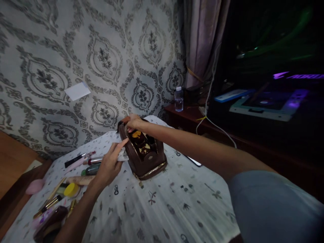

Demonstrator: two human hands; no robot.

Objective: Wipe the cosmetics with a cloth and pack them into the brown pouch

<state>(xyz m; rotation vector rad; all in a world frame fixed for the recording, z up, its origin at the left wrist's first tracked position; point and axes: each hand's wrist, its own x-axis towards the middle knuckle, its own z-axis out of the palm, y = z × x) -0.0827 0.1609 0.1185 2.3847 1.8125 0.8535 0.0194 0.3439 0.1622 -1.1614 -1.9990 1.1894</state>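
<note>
A dark brown cosmetic bag [134, 162] stands unzipped on the patterned bedsheet, with gold-and-brown items [144, 148] showing inside. My right hand [134, 122] reaches to the far end of its opening. Its fingers are bent down at the rim, and whatever they pinch is hidden. Beside the bag's left wall, my left hand [112, 162] has its index finger stretched onto the rim. Its other fingers are curled by a white crumpled tissue-like piece [123, 155]. A brown strap or flap [124, 120] rises next to my right hand.
Makeup tubes, a yellow-lidded jar [71, 190] and a pink sponge [35, 186] lie to the left. A phone [194, 161] is partly under my right forearm. Behind, a water bottle [179, 99] stands on a wooden surface near a white cable [222, 130]. The papered wall borders the bed.
</note>
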